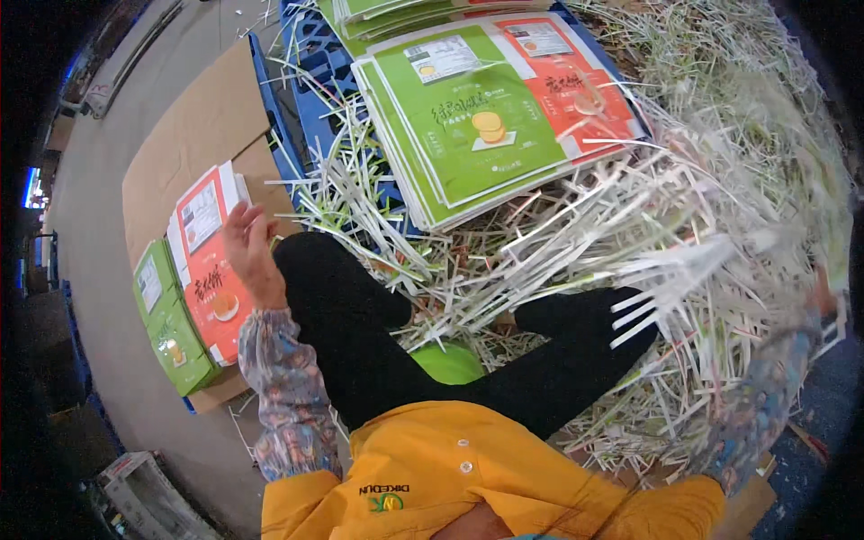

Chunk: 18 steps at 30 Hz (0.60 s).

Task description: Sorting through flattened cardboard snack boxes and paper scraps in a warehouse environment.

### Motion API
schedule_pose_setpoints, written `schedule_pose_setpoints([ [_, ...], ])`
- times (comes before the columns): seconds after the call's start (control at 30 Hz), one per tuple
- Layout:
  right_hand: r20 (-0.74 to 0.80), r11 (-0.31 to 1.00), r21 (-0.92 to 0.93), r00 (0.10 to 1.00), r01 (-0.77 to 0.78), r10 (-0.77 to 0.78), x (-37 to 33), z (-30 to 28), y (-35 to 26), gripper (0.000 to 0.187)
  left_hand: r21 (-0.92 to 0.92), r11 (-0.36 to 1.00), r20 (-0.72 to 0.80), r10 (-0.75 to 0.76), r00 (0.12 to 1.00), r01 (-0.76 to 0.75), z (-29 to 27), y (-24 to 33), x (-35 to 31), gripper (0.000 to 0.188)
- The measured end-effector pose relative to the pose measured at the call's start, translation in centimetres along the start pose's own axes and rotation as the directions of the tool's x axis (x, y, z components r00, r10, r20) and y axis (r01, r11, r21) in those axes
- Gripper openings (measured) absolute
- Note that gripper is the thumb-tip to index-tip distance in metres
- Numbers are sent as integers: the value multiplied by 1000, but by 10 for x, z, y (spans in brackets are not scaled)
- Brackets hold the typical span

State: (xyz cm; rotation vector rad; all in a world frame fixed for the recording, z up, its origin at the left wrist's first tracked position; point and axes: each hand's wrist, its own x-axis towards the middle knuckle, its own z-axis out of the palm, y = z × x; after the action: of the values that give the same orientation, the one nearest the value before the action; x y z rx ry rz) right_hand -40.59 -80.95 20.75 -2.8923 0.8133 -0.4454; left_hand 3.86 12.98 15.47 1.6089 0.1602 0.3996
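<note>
My left hand [252, 252] is raised at the right edge of a stack of red and green printed sheets [205, 261], its fingers loosely bent and apart with nothing seen in them. Far out to the right is my right hand [821, 295], smeared by motion beside a big heap of white and green-edged paper strips [720, 171]. A blurred bunch of white strips [675, 279] hangs between that hand and my knee; whether the hand touches it cannot be made out. Ahead of my legs lies a larger stack of green and red printed sheets [468, 117].
Blue plastic pallets [315, 67] lie under the larger stack and strips. Brown cardboard [193, 135] sits beneath the left stack. Something round and green [447, 364] shows between my legs. A grey crate [148, 499] stands at lower left on the grey floor [90, 270].
</note>
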Motion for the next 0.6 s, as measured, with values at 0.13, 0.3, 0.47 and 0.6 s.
schedule_pose_setpoints([
  [0.13,-132,923,-288,965,-254,224,7,-172,20,41,-5,1000,202,-1,979,2,0,-43,1,29],
  [0.3,-224,700,-400,804,-591,551,-56,-97,-169,39,133,965,431,-262,864,226,81,-58,-29,23],
  [0.47,-434,981,193,899,24,63,10,-46,-316,29,163,876,496,-471,730,455,144,-184,-70,27],
  [0.6,173,682,718,985,-143,25,-10,105,-545,22,-7,865,353,-467,811,502,136,-208,-86,36],
])
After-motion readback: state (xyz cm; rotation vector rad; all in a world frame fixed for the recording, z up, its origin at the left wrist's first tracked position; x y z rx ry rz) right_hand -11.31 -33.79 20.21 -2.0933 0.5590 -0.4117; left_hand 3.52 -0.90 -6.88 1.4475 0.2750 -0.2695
